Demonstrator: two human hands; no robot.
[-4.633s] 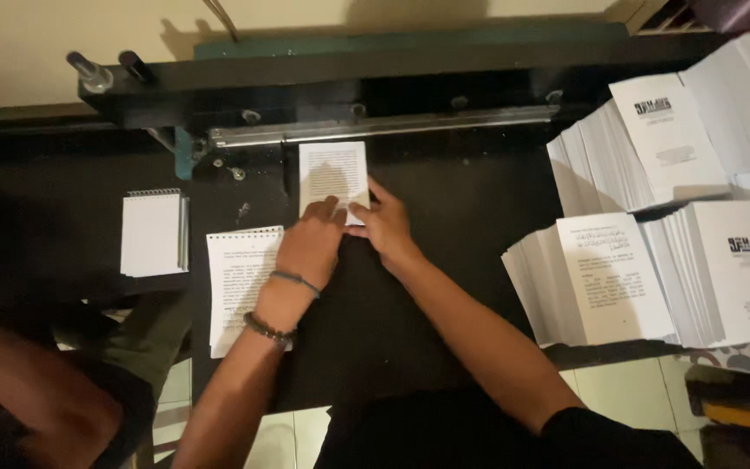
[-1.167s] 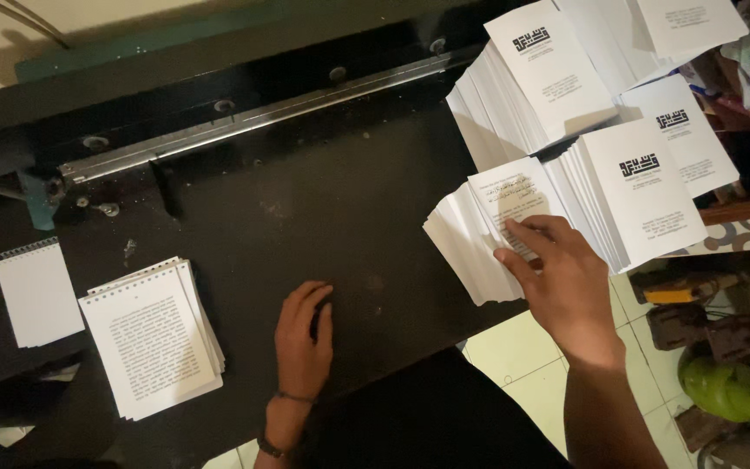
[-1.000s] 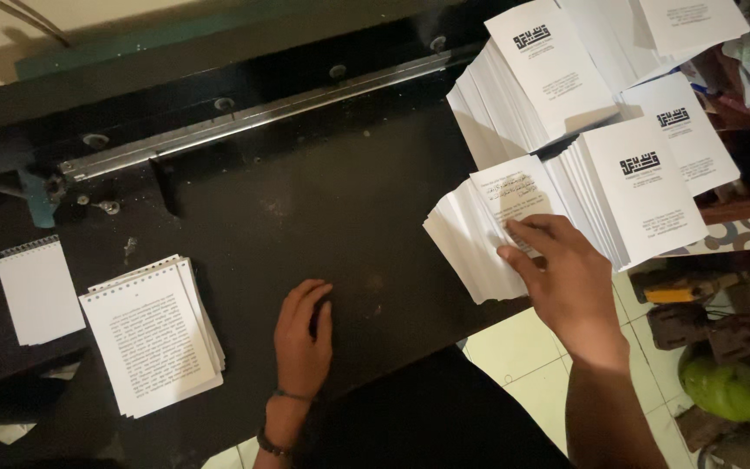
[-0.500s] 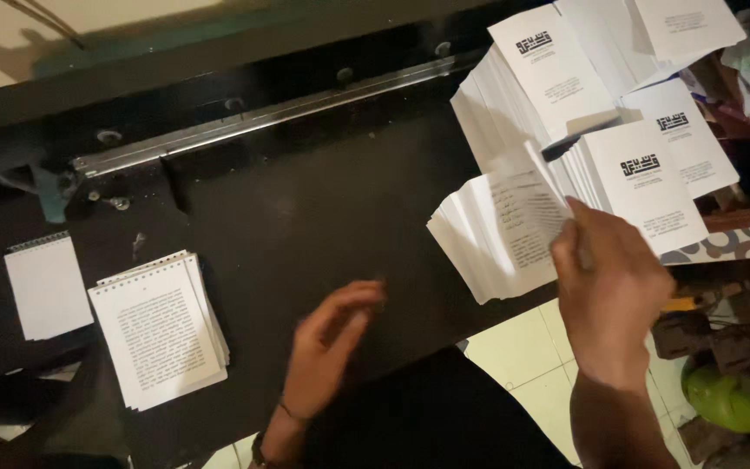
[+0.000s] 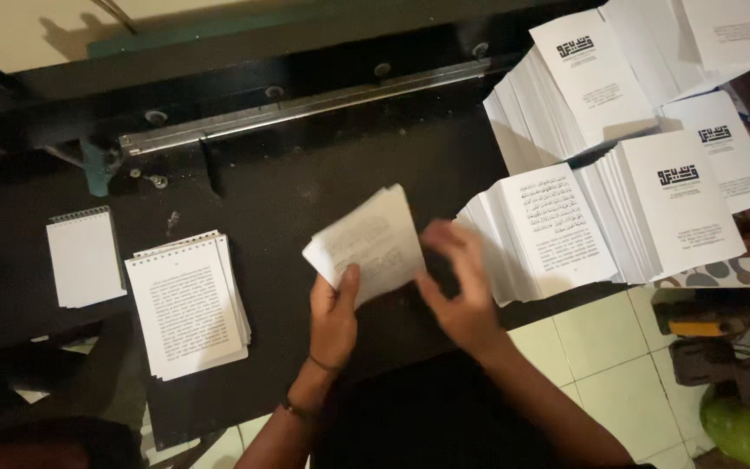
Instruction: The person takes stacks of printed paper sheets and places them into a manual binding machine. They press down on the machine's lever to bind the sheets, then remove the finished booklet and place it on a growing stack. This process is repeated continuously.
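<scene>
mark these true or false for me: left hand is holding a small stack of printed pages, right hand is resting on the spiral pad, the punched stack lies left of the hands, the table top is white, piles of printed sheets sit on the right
1. The left hand holds a small stack of printed pages. True.
2. The right hand rests on the spiral pad. False: it is beside the held pages, blurred; the small blank spiral pad lies far left, untouched.
3. The punched stack lies left of the hands. True.
4. The table top is white. False: the table is black.
5. Piles of printed sheets sit on the right. True.
</scene>
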